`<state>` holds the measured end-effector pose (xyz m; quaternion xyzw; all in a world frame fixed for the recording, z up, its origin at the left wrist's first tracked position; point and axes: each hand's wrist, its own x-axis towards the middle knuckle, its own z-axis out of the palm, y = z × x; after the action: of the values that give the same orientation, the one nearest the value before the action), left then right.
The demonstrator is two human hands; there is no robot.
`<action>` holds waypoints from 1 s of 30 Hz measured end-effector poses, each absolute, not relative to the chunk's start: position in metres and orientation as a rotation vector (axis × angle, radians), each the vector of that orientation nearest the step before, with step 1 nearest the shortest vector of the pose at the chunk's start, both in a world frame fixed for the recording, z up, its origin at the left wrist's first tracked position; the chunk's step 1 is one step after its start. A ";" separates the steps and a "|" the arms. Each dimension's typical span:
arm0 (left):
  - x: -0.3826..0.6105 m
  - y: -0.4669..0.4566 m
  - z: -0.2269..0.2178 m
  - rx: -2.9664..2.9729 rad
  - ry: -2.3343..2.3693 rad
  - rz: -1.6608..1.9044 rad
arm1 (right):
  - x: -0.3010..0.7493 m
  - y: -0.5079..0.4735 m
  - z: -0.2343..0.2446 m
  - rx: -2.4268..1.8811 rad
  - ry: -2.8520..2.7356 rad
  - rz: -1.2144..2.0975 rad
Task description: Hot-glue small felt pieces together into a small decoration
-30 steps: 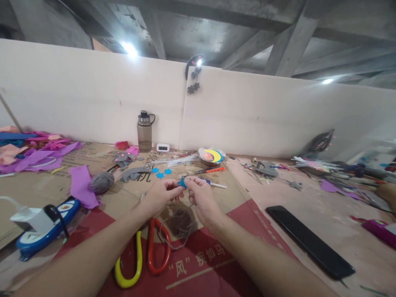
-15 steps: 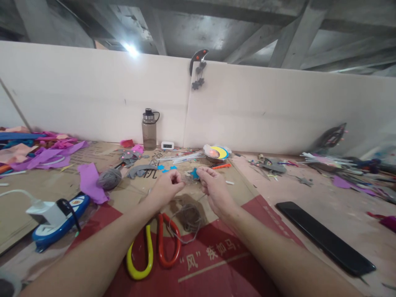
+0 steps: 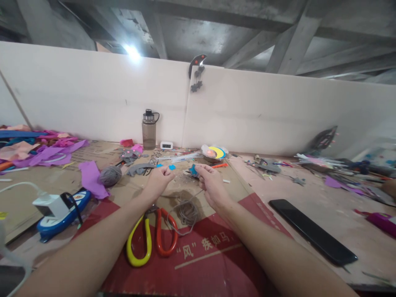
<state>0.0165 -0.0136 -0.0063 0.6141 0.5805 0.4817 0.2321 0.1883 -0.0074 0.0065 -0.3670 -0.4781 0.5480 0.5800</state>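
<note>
My right hand (image 3: 211, 180) pinches a small blue star (image 3: 193, 169), apparently felt, by its right side. My left hand (image 3: 158, 180) is closed in a pinch to the left of the star; what its fingers hold, if anything, is too small to make out. Just behind the left hand lie several small blue cut-outs (image 3: 172, 167). Below and between my hands rests a loose tangle of grey yarn (image 3: 188, 212). Scissors (image 3: 147, 243) with one yellow and one red handle lie near my left forearm, their blades mostly hidden.
A grey yarn ball (image 3: 110, 176) sits at left, by purple felt (image 3: 93, 181) and a blue power strip (image 3: 62, 218). Behind stand a bottle (image 3: 149, 132), a small clock (image 3: 166, 145) and a bowl (image 3: 213, 157). A black phone (image 3: 312, 232) lies at right.
My left hand has moved slightly left, away from the star, still closed. My right hand keeps its pinch on the star. The view has shifted a little.
</note>
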 end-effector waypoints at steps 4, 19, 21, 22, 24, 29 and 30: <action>0.018 -0.014 -0.006 1.706 1.600 1.311 | 0.189 -0.006 0.007 -0.871 -1.112 1.265; 0.015 -0.012 -0.008 1.757 1.612 1.321 | 0.189 -0.007 0.007 -0.856 -1.107 1.291; 0.015 -0.012 -0.007 1.753 1.608 1.323 | 0.189 -0.006 0.007 -0.858 -1.110 1.294; 0.016 -0.012 -0.007 1.749 1.606 1.319 | 0.189 -0.006 0.008 -0.860 -1.110 1.296; 0.016 -0.013 -0.006 1.744 1.605 1.312 | 0.189 -0.007 0.008 -0.859 -1.112 1.296; 0.016 -0.014 -0.004 1.702 1.586 1.320 | 0.189 -0.007 0.008 -0.863 -1.129 1.282; 0.016 -0.014 -0.003 1.672 1.574 1.332 | 0.189 -0.007 0.008 -0.863 -1.142 1.271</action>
<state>0.0165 -0.0140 -0.0034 0.6112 0.5754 0.4870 0.2413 0.1887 -0.0073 0.0077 -0.3684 -0.4879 0.5427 0.5760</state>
